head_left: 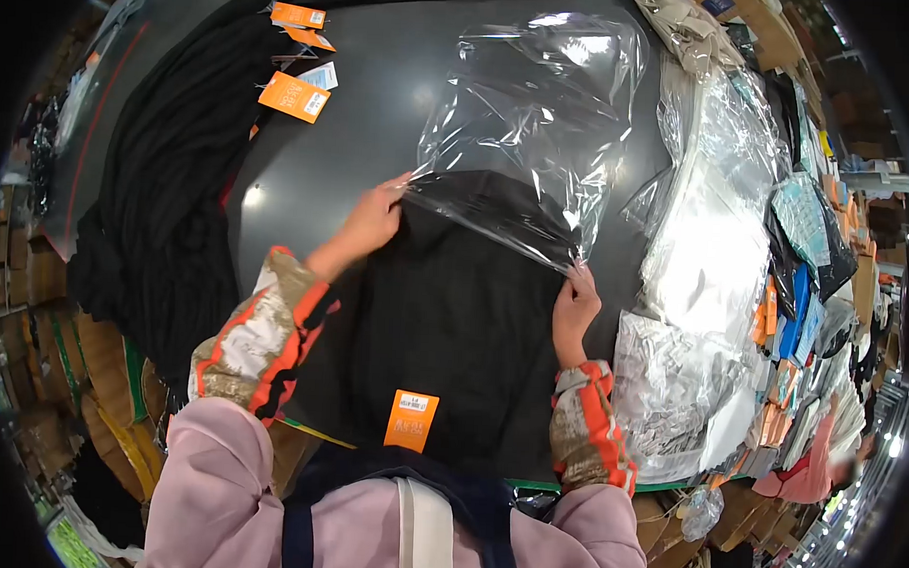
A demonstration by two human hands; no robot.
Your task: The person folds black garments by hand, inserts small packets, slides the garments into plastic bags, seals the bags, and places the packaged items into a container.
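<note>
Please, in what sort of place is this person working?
It looks like a garment packing area, perhaps in a warehouse: a black folded garment with an orange tag, a clear plastic bag being drawn over it, and a stack of more clear bags to the right.

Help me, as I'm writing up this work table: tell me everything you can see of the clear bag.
The clear bag looks like thin, shiny plastic, see-through, creased and full of bright glints. It lies loosely spread over the dark table. The left hand and right hand pinch its near edge, stretching it at a slant. That edge covers the far end of the black cloth, which shows through. I can make out no print.
</note>
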